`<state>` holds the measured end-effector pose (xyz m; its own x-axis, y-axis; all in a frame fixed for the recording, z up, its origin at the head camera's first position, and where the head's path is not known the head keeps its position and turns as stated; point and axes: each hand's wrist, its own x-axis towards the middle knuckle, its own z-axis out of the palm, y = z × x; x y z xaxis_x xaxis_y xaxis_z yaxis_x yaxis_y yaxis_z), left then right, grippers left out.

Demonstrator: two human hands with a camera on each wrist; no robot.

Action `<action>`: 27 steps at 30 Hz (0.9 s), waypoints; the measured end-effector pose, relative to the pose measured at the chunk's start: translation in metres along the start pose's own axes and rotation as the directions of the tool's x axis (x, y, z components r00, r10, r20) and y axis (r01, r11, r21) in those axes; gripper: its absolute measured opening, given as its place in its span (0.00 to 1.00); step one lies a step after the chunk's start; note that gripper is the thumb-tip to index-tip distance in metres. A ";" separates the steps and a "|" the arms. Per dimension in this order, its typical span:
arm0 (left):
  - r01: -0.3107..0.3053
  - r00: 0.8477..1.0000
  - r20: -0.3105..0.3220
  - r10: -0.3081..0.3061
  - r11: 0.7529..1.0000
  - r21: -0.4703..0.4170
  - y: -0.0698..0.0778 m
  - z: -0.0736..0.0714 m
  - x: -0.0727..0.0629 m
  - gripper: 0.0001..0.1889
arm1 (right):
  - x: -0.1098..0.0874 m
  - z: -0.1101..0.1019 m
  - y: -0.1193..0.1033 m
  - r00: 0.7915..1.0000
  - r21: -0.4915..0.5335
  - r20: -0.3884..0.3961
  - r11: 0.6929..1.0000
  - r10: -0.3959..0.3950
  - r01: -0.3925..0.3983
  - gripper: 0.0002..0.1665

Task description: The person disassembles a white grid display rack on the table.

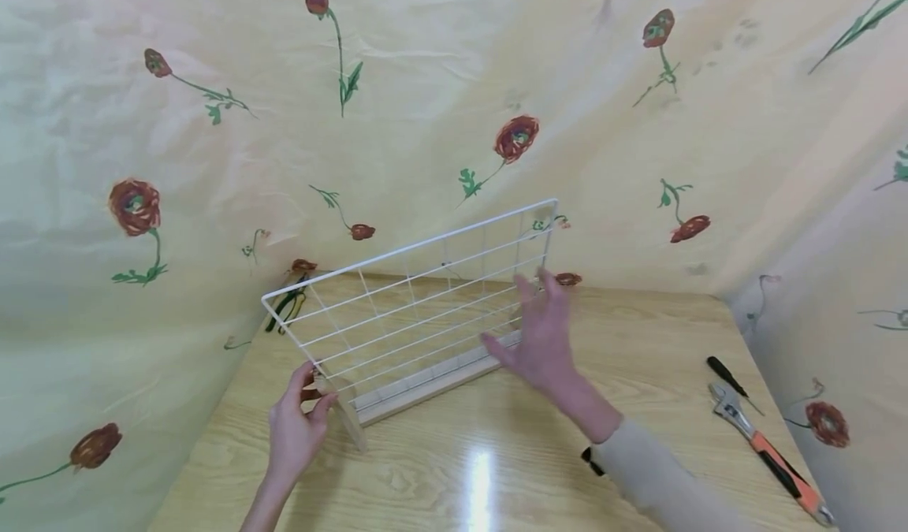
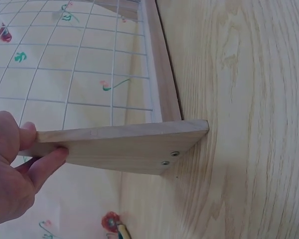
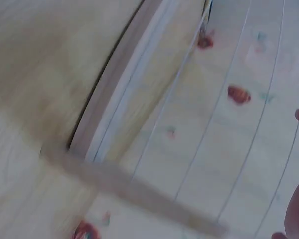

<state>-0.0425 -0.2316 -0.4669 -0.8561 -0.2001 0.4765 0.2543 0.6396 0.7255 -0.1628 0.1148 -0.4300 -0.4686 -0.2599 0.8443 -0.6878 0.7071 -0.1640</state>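
A rack of white wire grid (image 1: 407, 250) with a wooden bar (image 1: 429, 395) along its bottom stands tilted on the table. My left hand (image 1: 298, 422) pinches the rack's left wooden end piece (image 2: 104, 144) between thumb and fingers. Two screw heads (image 2: 175, 154) show on that piece's outer face. Near the rack's right end is my right hand (image 1: 542, 339), fingers spread and blurred, overlapping the grid in the head view. The right wrist view shows the right wooden end piece (image 3: 134, 194) blurred, with part of the right hand at the right edge.
Pliers (image 1: 289, 307) lie at the back left of the wood-grain table (image 1: 638, 343). On the right side are a black-handled screwdriver (image 1: 723, 370) and an adjustable wrench (image 1: 759, 437) with an orange and black handle. Flower-patterned cloth (image 1: 426, 83) hangs behind and beside the table.
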 end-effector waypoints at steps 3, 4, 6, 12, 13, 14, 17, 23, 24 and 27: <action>-0.005 1.000 -0.001 0.005 1.000 0.013 0.000 -0.001 0.001 0.30 | -0.003 0.018 -0.026 0.999 -0.060 0.035 0.997 -0.038 0.041 0.65; -0.009 1.000 0.003 0.009 1.000 0.010 0.000 -0.001 0.002 0.30 | -0.004 0.025 -0.033 0.998 -0.076 0.041 0.996 -0.043 0.046 0.68; -0.019 1.000 0.012 0.019 1.000 0.004 0.000 -0.001 0.002 0.30 | -0.004 0.036 -0.042 0.998 -0.096 0.049 0.995 -0.034 0.039 0.75; -0.023 1.000 0.001 0.023 1.000 -0.001 -0.001 -0.002 0.000 0.30 | -0.002 0.063 -0.056 0.999 -0.139 0.034 0.990 -0.005 0.010 0.87; -0.022 1.000 0.000 0.022 1.000 0.001 -0.001 -0.002 0.000 0.30 | -0.002 0.066 -0.057 1.000 -0.150 0.022 0.989 -0.002 0.005 0.88; -0.022 1.000 0.001 0.022 1.000 0.002 -0.001 -0.002 0.000 0.30 | -0.001 0.069 -0.059 1.000 -0.161 0.010 0.987 0.007 -0.005 0.88; -0.024 1.000 0.007 0.024 1.000 0.001 -0.001 -0.002 0.000 0.30 | 0.002 0.074 -0.062 0.999 -0.178 -0.006 0.983 0.049 -0.049 0.90; -0.016 1.000 0.006 0.016 1.000 0.003 -0.002 -0.003 0.000 0.29 | 0.007 0.081 -0.067 0.993 -0.195 0.023 0.974 0.119 -0.113 0.93; -0.017 1.000 0.005 0.017 1.000 0.005 -0.003 -0.003 0.000 0.29 | 0.007 0.082 -0.067 0.992 -0.192 0.023 0.974 0.124 -0.117 0.92; -0.025 1.000 0.004 0.025 1.000 0.015 -0.004 -0.002 -0.001 0.29 | 0.007 0.083 -0.068 0.990 -0.186 0.024 0.973 0.142 -0.135 0.89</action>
<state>-0.0421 -0.2355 -0.4692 -0.8513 -0.1806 0.4926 0.2692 0.6554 0.7056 -0.1653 0.0106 -0.4556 -0.5745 -0.1731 0.8000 -0.5034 0.8454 -0.1786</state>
